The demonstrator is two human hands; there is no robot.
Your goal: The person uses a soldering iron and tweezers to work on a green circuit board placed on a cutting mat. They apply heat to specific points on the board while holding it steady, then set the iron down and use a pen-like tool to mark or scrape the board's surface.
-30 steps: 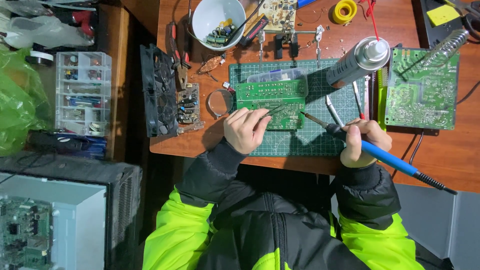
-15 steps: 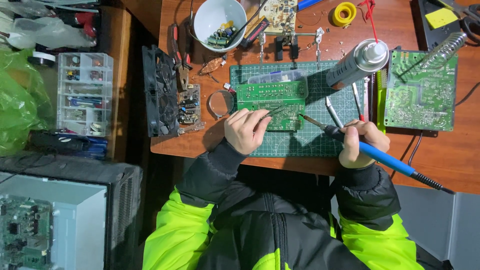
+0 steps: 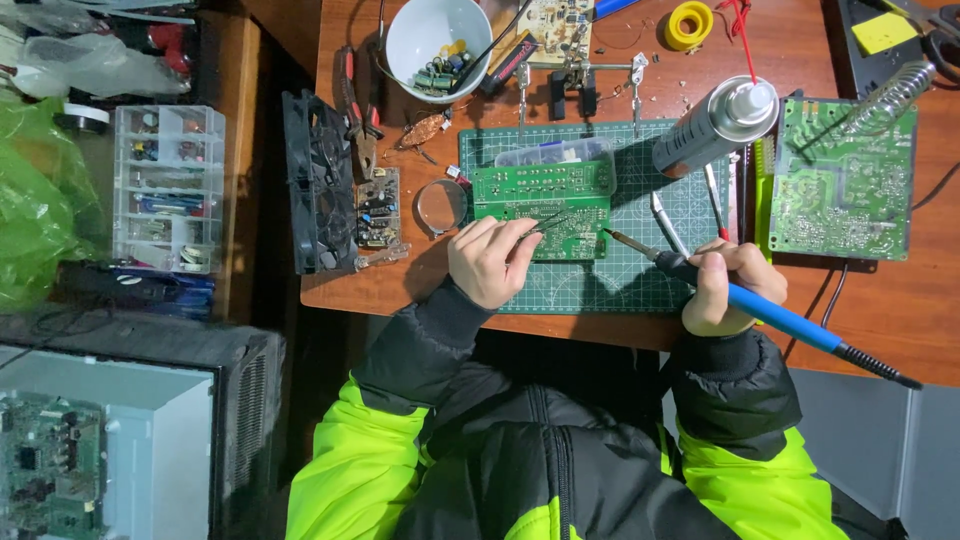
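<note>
At the far left lies a green plastic bag (image 3: pixel 35 200), and beside it stands a clear parts organizer (image 3: pixel 168 188) with many small drawers. Below them, in the lower left corner, an open grey device case (image 3: pixel 105 440) shows a green board inside.

On the left edge of the wooden desk (image 3: pixel 880 310) a black cooling fan (image 3: pixel 318 182) stands next to a small circuit board (image 3: pixel 378 208) and red-handled pliers (image 3: pixel 352 95). Above, a white bowl (image 3: pixel 437 30) holds small electronic parts.

In the middle, a green cutting mat (image 3: pixel 600 280) carries the green circuit board (image 3: pixel 545 208), which lies flat near the upper left part of the mat. The left hand (image 3: pixel 492 262) rests on the mat at the lower edge of this board; its grip is clenched on thin metal tweezers (image 3: pixel 545 222), whose tips lie over the board.

To the right, the right hand (image 3: pixel 728 290) has its grip closed around the blue-handled soldering iron (image 3: pixel 745 300). The tip of the iron points left and stands just beside the right lower corner of the board; whether it touches, I cannot tell.

Above the right hand a grey spray can (image 3: pixel 712 125) lies tilted on the mat. Further right, a larger green circuit board (image 3: pixel 842 185) lies on the desk, with a coiled soldering iron stand (image 3: pixel 893 92) over its upper corner. A yellow tape roll (image 3: pixel 690 24) lies at the top.
</note>
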